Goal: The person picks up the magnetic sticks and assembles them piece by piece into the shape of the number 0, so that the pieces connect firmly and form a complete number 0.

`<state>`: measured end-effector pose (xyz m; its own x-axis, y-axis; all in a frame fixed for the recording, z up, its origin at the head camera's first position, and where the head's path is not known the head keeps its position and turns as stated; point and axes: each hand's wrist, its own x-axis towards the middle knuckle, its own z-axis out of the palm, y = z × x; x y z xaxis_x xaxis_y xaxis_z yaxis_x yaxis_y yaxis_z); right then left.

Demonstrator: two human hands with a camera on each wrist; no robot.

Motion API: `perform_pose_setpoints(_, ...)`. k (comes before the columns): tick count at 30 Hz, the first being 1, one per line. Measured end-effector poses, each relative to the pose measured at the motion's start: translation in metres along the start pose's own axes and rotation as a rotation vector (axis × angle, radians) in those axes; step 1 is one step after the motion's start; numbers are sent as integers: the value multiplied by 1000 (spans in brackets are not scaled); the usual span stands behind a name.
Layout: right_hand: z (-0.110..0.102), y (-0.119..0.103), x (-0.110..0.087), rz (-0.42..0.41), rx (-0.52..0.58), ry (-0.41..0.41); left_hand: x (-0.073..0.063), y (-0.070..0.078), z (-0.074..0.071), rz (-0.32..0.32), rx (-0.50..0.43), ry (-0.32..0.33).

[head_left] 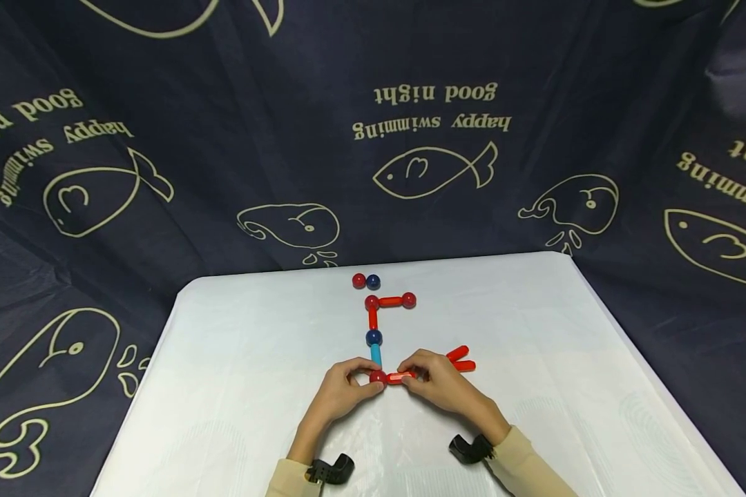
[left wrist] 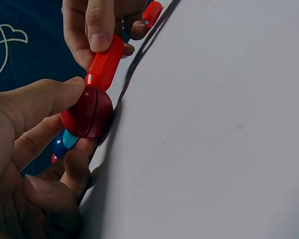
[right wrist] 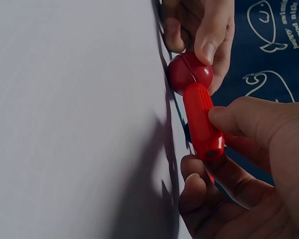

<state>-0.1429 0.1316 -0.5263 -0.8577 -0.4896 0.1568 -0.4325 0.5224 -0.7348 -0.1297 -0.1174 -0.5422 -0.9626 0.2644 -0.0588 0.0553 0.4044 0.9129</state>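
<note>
Between the thumb and fingers of my left hand [head_left: 343,391] is a dark red ball [left wrist: 87,110], at the near end of a chain of balls and rods. My right hand [head_left: 441,381] pinches a red rod [right wrist: 201,118] whose end meets that ball. From the ball a light blue rod [head_left: 376,355] runs away to a dark blue ball [head_left: 374,337]. A further red rod [head_left: 373,319] leads on to a red ball [head_left: 371,302], where another red rod [head_left: 390,301] turns right to a last red ball [head_left: 409,300].
Beyond the chain, a loose red ball [head_left: 359,280] and a dark blue one [head_left: 373,281] lie side by side. Two loose red rods [head_left: 458,353] lie just past my right hand. A dark blue cloth with fish drawings [head_left: 435,172] hangs behind the white table [head_left: 255,331].
</note>
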Motion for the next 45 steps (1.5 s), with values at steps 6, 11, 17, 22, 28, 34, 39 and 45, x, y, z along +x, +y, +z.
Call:
perform_pose_setpoints(6, 0, 0, 0, 4, -1, -5, 0, 1, 0, -3, -18, 0)
perform_pose_setpoints(11, -1, 0, -1, 10, -4, -26, 0, 1, 0, -4, -21, 0)
perform_pose_setpoints(17, -7, -2, 4, -12, -25, -67, -1, -1, 1, -7, -15, 6)
perform_pose_setpoints(22, -17, -6, 19, -36, -56, -114, -1, -1, 1, -17, -13, 9)
perform_pose_setpoints(28, -32, -15, 47, -87, -102, -164, 0, -1, 1, -31, -10, 14)
perform_pose_setpoints(34, -42, -20, 81, -87, -141, -186, 0, -2, 1, -37, 0, 13)
perform_pose_setpoints(39, -51, -20, 109, -72, -156, -151, 0, -1, 2, -41, -11, 7)
perform_pose_setpoints(45, -56, -9, 143, -16, -162, -61, 0, 0, 1, -48, -29, 6)
